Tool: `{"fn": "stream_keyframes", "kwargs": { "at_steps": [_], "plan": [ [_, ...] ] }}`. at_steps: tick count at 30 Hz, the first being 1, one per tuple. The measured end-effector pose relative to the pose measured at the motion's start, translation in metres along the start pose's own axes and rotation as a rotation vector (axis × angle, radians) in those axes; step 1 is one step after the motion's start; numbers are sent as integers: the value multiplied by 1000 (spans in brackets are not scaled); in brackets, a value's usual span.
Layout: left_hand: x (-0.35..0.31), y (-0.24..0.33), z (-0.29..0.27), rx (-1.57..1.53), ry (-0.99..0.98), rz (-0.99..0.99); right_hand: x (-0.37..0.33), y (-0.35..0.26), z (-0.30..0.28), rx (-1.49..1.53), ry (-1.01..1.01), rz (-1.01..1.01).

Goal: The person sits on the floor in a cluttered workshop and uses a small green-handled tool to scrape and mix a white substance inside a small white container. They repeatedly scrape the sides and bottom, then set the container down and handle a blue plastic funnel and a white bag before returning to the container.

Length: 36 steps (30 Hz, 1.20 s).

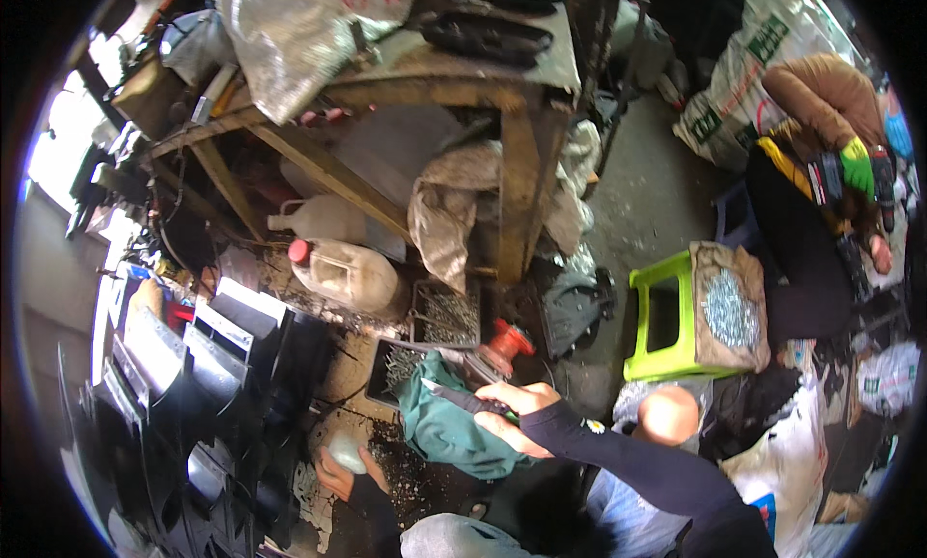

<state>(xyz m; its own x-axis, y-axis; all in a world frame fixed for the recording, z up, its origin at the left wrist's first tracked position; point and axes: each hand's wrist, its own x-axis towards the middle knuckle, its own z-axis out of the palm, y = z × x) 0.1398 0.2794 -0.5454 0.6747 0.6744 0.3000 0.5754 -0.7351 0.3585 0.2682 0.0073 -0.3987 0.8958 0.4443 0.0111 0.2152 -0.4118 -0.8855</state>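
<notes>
My right hand (517,410) is closed round a slim dark tool (459,397) with a pale pointed tip, which looks like a knife. The tip points left, above a crumpled teal cloth (449,432). Lower left, my left hand (336,479) has its fingers wrapped round a small whitish, rounded piece (346,452); its exact kind is unclear. Just beyond the cloth stands a black tray of screws (398,367). A red-orange tool part (506,348) lies beyond my right hand.
Curved black plastic parts (217,375) stack at left. A wooden table (435,93) stands ahead, with plastic jugs (348,276) beneath. Right, a lime-green stool (666,317) bears a pile of metal fasteners (731,310). Beside it sits a co-worker (821,95) with a green glove and drill.
</notes>
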Motion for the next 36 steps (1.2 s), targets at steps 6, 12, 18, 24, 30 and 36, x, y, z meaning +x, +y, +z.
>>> {"fn": "stream_keyframes", "kwargs": {
  "at_steps": [6,12,18,24,30,36],
  "plan": [
    [16,-17,-15,147,-196,-36,8,-29,-36,52,221,-44],
    [62,18,-74,-109,-146,19,51,-81,-147,-120,728,-304],
    [87,131,-165,-593,-168,197,188,-119,-257,-710,815,-326],
    [32,229,-198,-865,-496,600,246,-141,-264,-713,501,-45],
    [16,237,-205,-615,-707,618,250,-134,-269,-845,589,-267],
    [0,233,-190,-655,-809,635,231,-163,-267,-746,602,-414]
  ]
}}
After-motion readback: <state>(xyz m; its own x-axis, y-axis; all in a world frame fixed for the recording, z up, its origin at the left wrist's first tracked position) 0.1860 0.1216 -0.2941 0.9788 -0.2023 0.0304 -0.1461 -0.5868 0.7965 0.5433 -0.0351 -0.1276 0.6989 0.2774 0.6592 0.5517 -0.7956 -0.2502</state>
